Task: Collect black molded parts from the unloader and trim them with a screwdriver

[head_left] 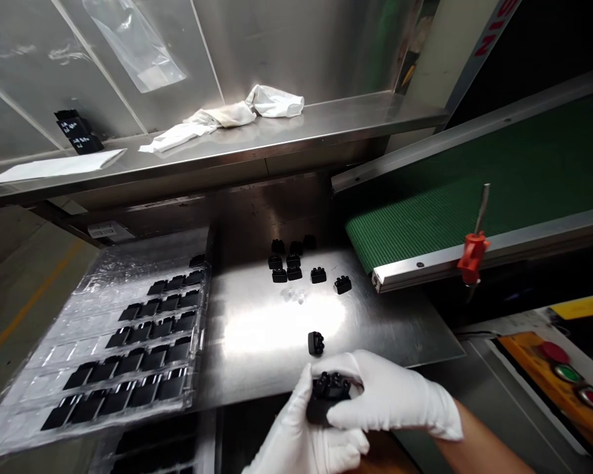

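Both of my hands wear white gloves and meet at the table's near edge. My left hand [309, 431] cradles a small black plastic part [330, 388] from below and the left. Around its right side close the thumb and fingers of my right hand [380, 392]. Small knobs show on the part's upper side; its underside is hidden. Just beyond my fingertips, a similar black part [315, 343] lies alone on the metal table [257, 368]. Farther back sit several more black parts [294, 272], with small clear bits [294, 295] in front of them.
On the left, a clear plastic tray [34, 388] holds rows of black pieces. A green conveyor belt [474, 191] with a red clamp [473, 258] slopes along the right, above a button panel [558, 372]. White cloths [222, 115] lie on the back shelf [336, 122].
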`<state>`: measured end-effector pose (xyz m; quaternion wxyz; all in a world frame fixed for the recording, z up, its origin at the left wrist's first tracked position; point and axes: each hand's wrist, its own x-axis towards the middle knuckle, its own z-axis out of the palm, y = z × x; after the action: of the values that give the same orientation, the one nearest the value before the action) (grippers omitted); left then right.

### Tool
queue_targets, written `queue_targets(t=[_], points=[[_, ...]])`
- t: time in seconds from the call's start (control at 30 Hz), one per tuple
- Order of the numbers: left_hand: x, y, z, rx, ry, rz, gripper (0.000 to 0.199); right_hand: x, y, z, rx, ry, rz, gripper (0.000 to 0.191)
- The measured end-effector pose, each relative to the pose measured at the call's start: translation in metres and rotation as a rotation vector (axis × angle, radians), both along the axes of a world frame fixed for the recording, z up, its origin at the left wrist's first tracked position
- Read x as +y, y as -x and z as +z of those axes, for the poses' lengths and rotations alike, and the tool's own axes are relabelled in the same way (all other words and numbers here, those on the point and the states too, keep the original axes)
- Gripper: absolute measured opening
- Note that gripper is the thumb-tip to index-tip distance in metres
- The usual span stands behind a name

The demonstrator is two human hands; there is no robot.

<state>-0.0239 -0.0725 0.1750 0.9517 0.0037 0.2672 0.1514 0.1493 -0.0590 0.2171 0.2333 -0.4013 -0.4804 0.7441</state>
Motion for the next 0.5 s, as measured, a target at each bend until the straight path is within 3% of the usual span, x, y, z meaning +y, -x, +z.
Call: queue_targets(t=[0.07, 0.17, 0.33, 0.5], points=[[-0.001, -0.002, -0.003, 0.054, 0.012, -0.016, 0.081, 0.002, -0.001, 0.006, -0.052, 0.028, 0.053, 0.022], [-0.001, -0.004, -0.003, 0.069, 0.027, -0.011, 0.075, 0.002, -0.003, 0.002, -0.026, 0.083, 0.086, 0.024], [0.006, -0.004, 0.017, 0.089, 0.136, 0.156, 0.036, -0.004, -0.003, -0.023, -0.014, 0.124, -0.181, 0.055], [0.005, -0.001, 0.031, 0.092, 0.158, 0.152, 0.032, -0.016, 0.004, -0.030, 0.016, 0.158, -0.282, 0.053]])
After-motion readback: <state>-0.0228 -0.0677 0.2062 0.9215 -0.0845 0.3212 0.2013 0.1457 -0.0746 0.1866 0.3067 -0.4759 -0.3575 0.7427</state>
